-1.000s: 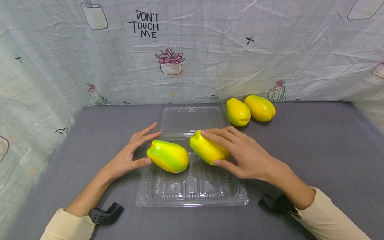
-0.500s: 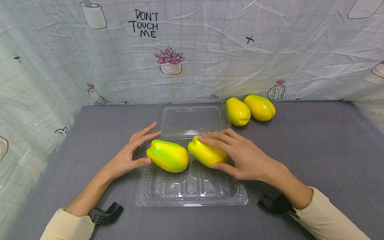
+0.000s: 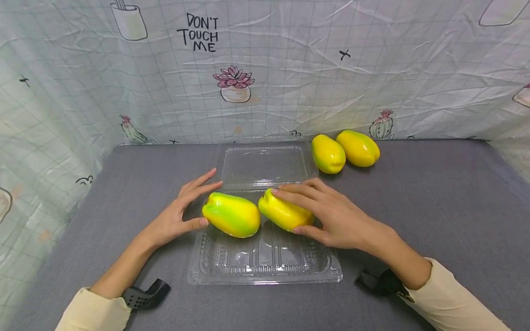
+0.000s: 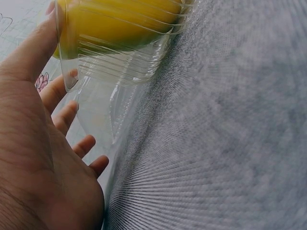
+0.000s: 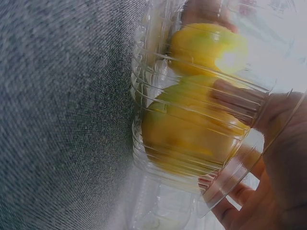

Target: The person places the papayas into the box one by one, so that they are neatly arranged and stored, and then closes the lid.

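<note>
A clear plastic clamshell box (image 3: 263, 279) stands with its lid laid back. Two yellow-green papayas lie side by side in its rear half. My right hand (image 3: 340, 211) holds the right papaya (image 3: 283, 212), thumb on the near side and fingers over the far side; through the clear wall in the right wrist view, the thumb (image 5: 235, 98) rests against the fruit. Beside the left papaya (image 3: 231, 215) is my left hand (image 3: 172, 219), its fingers extended and its thumb tip right at the stem end. The left wrist view shows that thumb (image 4: 41, 48) at the box rim.
Behind the box, to the right, two more yellow papayas (image 3: 329, 154) sit close together. The box's lid (image 3: 265, 163) lies flat toward the back. A printed curtain (image 3: 286, 58) hangs along the rear edge of the grey tabletop (image 3: 431, 201).
My right hand has lowered the right papaya into the box and brought it slightly left, up close to the other one. The left hand and left papaya have stayed in place.
</note>
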Action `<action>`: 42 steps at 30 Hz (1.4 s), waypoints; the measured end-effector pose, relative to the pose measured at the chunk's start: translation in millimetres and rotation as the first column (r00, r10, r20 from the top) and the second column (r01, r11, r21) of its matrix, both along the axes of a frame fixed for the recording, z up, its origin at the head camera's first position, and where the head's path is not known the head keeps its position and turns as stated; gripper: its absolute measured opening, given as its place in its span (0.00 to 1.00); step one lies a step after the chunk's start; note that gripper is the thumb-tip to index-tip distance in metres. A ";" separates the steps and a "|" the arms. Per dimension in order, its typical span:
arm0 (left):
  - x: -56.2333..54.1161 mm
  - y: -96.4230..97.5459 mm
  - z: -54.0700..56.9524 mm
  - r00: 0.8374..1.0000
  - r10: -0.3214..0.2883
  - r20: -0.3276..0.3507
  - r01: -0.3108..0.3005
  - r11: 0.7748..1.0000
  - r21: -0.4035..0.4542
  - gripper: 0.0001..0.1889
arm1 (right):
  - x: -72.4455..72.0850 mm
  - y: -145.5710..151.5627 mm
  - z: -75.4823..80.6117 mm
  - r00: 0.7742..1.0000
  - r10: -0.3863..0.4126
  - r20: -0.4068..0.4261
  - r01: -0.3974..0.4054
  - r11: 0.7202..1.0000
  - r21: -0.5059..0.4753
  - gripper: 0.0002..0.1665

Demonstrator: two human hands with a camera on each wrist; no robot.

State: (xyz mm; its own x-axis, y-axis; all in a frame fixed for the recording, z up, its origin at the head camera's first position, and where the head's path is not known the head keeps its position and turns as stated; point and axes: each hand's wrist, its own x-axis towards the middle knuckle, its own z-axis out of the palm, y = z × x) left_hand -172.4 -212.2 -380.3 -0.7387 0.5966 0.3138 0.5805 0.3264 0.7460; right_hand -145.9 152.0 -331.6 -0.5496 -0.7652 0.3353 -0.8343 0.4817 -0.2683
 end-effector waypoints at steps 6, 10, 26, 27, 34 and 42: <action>0.0 -0.1 -0.4 1.000 0.005 -0.004 -0.005 1.000 -0.005 0.37 | 0.9 -0.9 0.7 1.000 -0.009 0.014 0.009 1.000 -0.005 0.49; 0.2 -0.3 -0.6 1.000 0.008 -0.001 -0.008 1.000 -0.008 0.37 | 1.0 -1.4 0.0 1.000 -0.011 0.021 0.011 1.000 -0.007 0.49; 0.8 0.2 0.2 1.000 0.009 0.005 -0.009 1.000 -0.006 0.37 | 2.0 -2.3 0.6 1.000 -0.011 0.026 0.011 1.000 0.009 0.49; 0.7 0.1 0.1 1.000 0.009 0.005 -0.009 1.000 -0.005 0.37 | 2.1 -2.2 0.8 1.000 -0.010 0.028 0.010 1.000 0.010 0.48; 0.0 -0.2 -0.4 1.000 0.007 0.005 -0.007 1.000 -0.002 0.37 | 1.6 -1.6 2.4 1.000 -0.009 0.030 0.009 1.000 0.021 0.48; 0.2 0.1 0.2 1.000 0.005 0.013 -0.005 1.000 -0.004 0.37 | 2.3 -1.3 4.3 0.999 -0.007 0.040 0.006 1.000 0.019 0.47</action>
State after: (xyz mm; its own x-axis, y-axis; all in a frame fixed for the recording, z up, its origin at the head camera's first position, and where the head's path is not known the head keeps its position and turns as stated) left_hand -172.2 -212.0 -380.1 -0.7458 0.5939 0.3017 0.5688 0.3320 0.7525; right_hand -143.6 150.6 -327.3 -0.5670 -0.7676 0.2988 -0.8201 0.4921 -0.2919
